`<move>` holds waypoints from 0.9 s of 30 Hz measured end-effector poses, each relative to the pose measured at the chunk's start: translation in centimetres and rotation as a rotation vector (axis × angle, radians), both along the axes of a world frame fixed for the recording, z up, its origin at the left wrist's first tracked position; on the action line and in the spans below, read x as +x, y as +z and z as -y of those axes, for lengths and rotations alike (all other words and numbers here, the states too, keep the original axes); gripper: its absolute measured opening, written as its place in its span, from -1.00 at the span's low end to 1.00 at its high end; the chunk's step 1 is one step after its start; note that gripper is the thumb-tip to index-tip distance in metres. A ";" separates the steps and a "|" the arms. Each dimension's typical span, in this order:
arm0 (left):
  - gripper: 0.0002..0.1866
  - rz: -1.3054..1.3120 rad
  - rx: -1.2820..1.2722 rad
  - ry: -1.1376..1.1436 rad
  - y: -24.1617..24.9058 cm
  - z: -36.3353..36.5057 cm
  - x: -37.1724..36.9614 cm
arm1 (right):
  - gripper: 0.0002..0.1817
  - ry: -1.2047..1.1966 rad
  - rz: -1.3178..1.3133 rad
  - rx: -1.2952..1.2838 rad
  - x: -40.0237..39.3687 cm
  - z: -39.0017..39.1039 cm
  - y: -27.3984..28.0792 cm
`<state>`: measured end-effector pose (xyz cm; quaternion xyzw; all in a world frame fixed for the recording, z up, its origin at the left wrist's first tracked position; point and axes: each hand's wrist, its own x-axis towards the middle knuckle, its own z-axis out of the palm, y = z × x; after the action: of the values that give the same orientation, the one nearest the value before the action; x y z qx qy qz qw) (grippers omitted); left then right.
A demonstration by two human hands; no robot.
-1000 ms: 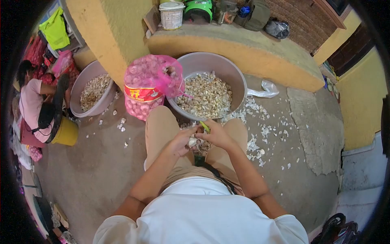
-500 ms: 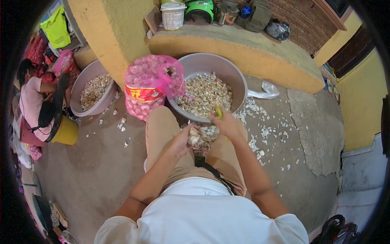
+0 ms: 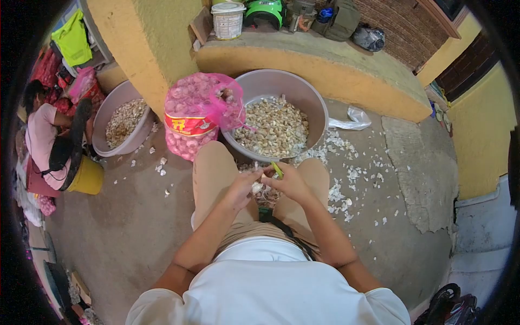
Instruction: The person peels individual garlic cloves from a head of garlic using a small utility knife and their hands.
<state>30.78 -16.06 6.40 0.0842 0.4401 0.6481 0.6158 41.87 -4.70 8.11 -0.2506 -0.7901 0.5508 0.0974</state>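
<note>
Between the knees, my left hand (image 3: 244, 187) is closed around a whitish garlic bulb (image 3: 257, 187). Touching or nearly touching it is my right hand (image 3: 287, 181), its fingers wrapped round a small yellow-green tool (image 3: 278, 170) whose far end is hard to make out. Papery peelings (image 3: 267, 198) lie below both hands. Just beyond the knees stands a large grey tub (image 3: 319, 103) with many loose garlic cloves (image 3: 276, 124) in it. A pink mesh sack of garlic (image 3: 187, 100) leans at the tub's left side.
At the left, a person (image 3: 46, 122) sits by a second tub (image 3: 103, 116) of cloves and a yellow bucket (image 3: 88, 176). White peelings (image 3: 352, 173) litter the floor at right. A ledge (image 3: 325, 67) holds a white pail (image 3: 227, 20) and a green helmet (image 3: 264, 13).
My right hand has come down from the tub's near rim to my left hand, bringing the yellow-green tool along. My left hand has stayed in about the same place.
</note>
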 end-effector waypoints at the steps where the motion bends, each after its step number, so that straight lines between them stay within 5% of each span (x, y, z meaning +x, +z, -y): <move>1: -0.73 0.007 0.018 -0.007 -0.8 0.0 -0.2 | -0.67 -0.023 -0.003 -0.018 0.0 0.1 0.1; 7: -0.76 -0.083 0.029 -0.009 0.3 0.1 0.4 | -0.75 -0.227 -0.027 -0.279 0.2 0.7 1.1; 27: -0.81 -0.328 0.020 -0.065 0.1 0.7 -0.2 | -0.85 -0.281 -0.142 -0.985 1.0 1.3 0.2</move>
<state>30.60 -16.75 6.55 0.2093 0.5253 0.6097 0.5555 42.86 -5.96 8.28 -0.3323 -0.3871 0.8549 0.0943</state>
